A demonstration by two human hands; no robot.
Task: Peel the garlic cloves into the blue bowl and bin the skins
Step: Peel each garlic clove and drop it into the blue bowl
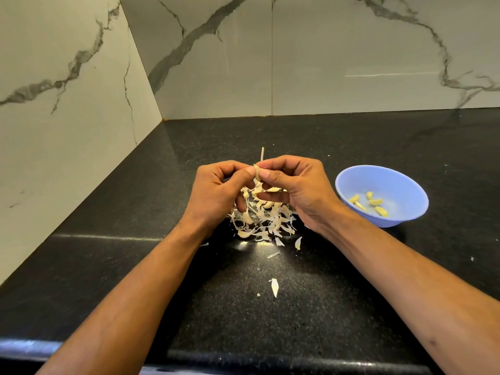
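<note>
Both hands, left hand [216, 190] and right hand [295, 185], pinch one small pale garlic clove [257, 173], light, slippery, best held at its tips.

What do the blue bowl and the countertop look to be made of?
Blue bowl: probably plastic, matte to satin; uniform pastel colour, thin rim, soft highlights. Countertop: looks like polished black granite or similar stone; fine pale speckles and mirror-like reflections of the wall and lights. Neither can be confirmed by sight alone.

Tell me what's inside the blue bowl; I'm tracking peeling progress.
The blue bowl holds about five peeled cloves on its floor, no skins visible. Its near wall hides a strip of the floor closest to the person.
</note>
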